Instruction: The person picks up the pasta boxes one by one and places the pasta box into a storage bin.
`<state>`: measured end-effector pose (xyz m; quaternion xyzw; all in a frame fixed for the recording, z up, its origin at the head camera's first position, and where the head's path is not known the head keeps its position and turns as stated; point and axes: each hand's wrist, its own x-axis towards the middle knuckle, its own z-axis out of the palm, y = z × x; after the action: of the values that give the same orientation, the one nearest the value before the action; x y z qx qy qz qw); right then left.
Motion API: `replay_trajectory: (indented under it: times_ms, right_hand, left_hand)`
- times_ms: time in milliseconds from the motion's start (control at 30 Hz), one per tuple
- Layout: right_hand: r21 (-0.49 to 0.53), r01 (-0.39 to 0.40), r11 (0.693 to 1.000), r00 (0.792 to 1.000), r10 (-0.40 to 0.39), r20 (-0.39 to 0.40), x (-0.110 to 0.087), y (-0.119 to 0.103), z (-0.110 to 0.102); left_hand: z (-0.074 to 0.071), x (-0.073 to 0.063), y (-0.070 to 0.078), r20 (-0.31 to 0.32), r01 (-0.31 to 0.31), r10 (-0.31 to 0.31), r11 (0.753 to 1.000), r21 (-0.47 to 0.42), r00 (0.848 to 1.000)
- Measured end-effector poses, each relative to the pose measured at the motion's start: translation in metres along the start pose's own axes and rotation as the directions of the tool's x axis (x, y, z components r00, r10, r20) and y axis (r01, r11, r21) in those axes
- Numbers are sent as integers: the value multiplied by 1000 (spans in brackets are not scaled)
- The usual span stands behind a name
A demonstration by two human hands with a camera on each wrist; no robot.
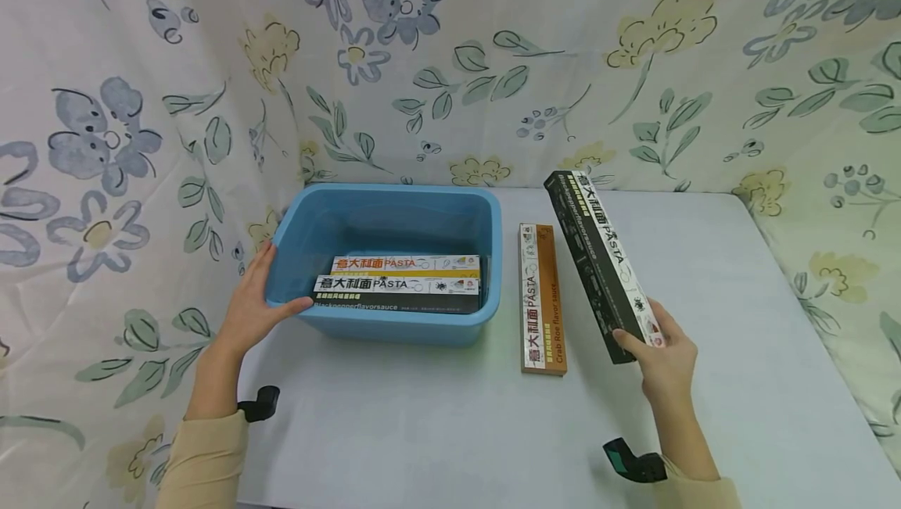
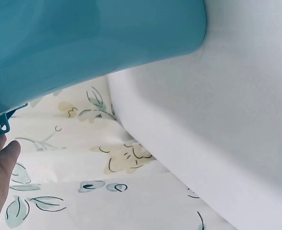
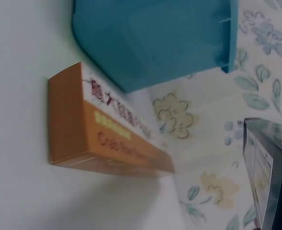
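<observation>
My right hand (image 1: 665, 353) grips the lower end of a black and white pasta box (image 1: 598, 267), raised at a tilt over the table's right side. That box shows partly at the edge of the right wrist view. My left hand (image 1: 256, 302) holds the left rim of a blue plastic bin (image 1: 394, 329), thumb over the front corner. Inside the bin lie a black pasta box (image 1: 397, 300) and, behind it, a yellow and white pasta box (image 1: 408, 263). Between bin and raised box, an orange crab roe pasta box (image 1: 543, 298) lies flat on the table.
The white table (image 1: 422, 423) carries the bin at its back left. A floral curtain (image 1: 493, 87) hangs behind the table and down its sides. Dark wrist cameras (image 1: 262, 404) sit on both wrists.
</observation>
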<state>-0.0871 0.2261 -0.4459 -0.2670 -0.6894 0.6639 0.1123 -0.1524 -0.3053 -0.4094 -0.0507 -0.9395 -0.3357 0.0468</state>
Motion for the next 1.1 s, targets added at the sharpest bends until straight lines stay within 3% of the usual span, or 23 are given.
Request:
replay_trajectory:
  times_ms: [167,500,767,900,1100]
  right_hand:
    - [87,21,996,999,-24,29,-4,-10,1]
    - [131,131,983,987,-142,78,-15,-30,6]
    - [235,260,937,937,-304,172,-22,-42,20]
    - [266,278,923,915,-339,221,-22,-46,26]
    - [182,316,931,882,-359,304,-20,-56,35]
  left_hand:
    - [0,0,0,-6,-10,10,1000,0,1000]
    - [0,-1,0,-10,-7,7,1000,0,1000]
    - [0,-1,0,-5,1,-1,1000,-1,1000]
    - [0,0,1,-2,7,-7,1000,4,1000]
    - [0,0,2,-3,8,-8,1000,2,1000]
